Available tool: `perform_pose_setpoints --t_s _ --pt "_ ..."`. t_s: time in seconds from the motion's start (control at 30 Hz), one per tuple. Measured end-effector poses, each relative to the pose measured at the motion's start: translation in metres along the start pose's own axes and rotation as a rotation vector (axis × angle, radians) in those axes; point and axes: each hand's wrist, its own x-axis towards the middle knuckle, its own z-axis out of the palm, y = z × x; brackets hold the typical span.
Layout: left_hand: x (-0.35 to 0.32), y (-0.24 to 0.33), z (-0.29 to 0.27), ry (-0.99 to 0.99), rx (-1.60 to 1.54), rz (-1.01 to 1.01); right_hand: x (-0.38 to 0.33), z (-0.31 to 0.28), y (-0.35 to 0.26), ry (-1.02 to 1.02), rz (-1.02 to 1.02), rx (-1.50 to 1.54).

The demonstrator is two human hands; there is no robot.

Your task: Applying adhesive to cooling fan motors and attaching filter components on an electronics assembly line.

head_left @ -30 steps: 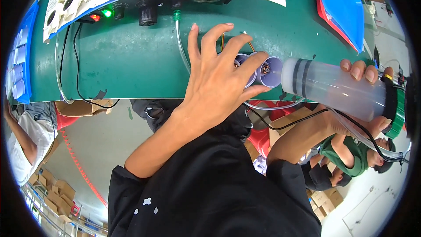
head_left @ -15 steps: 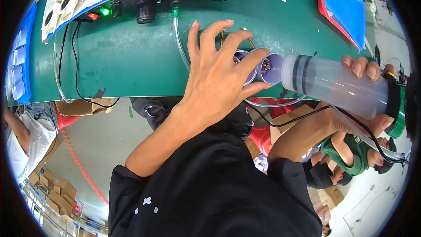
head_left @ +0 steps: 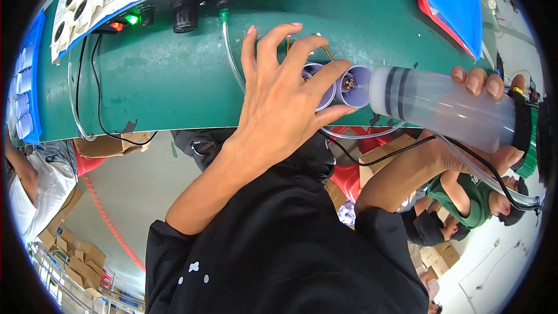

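Two small purple plastic cups lie side by side, held between the thumb and index finger of my left hand. Its other fingers are spread over the table. Copper-coloured parts show inside the right cup; the left cup is partly covered by my fingers. My right hand is wrapped round a large translucent dispensing syringe with dark bands, a black collar and a green end. The syringe lies nearly level, its tip pointing left into the mouth of the right cup.
On the green table, a dispenser control box with a gauge and knobs stands at the back, papers and white fan-shaped parts on top. Blue trays sit at far right. A clear hose and black cable run nearby.
The view has shifted slightly, so everything on the table appears a little further left and up. Both hands keep their grips, and the syringe tip stays at the right cup.
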Motion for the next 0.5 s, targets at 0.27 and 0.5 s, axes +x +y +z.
perform_pose_setpoints --t_s 0.27,0.5 --pt "0.001 -0.001 -0.003 -0.035 0.042 -0.024 0.002 0.001 0.008 -0.043 -0.055 0.041" --pt "0.01 0.002 -0.007 -0.059 0.069 0.015 0.003 -0.021 -0.006 -0.185 -0.094 -0.05"
